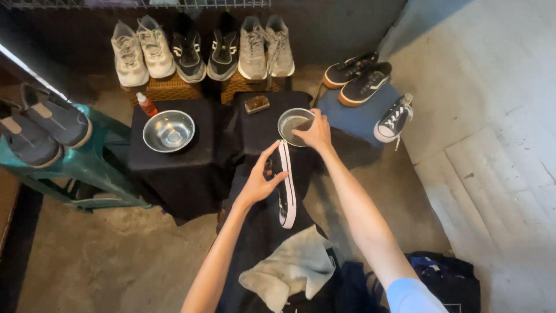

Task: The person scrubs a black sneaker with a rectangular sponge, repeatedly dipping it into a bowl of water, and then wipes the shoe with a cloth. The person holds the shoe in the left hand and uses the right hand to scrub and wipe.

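Figure. Head view, looking down past both forearms. My left hand point(259, 181) steadies a black canvas shoe with a white sole point(285, 185), turned on its side on the dark cloth over my lap; thumb and forefinger are spread against its upper, pressing more than clasping. My right hand point(313, 133) reaches forward to the small metal bowl point(293, 124) on the black-draped stand point(174, 162), fingertips bent down at or over its rim; I cannot tell whether they pinch something or merely dip.

To do this well, I judge that the shoe should stay pinned firmly with the sole edge kept facing up, while the right hand works lightly at the bowl's rim so that it does not tip or slide on the cloth.

Nearby: a larger steel bowl point(169, 131), a small bottle with an orange cap point(146, 105), a brown block point(256, 104), perhaps a brush or soap, and a grey rag point(292, 271) over the lap. Rows of sneakers point(202, 49) line the back.

Hard to read: the small bowl's contents, hidden by glare and the hand; the shoe's far side; the right fingertips; the dark bundle at lower right, cut by the frame
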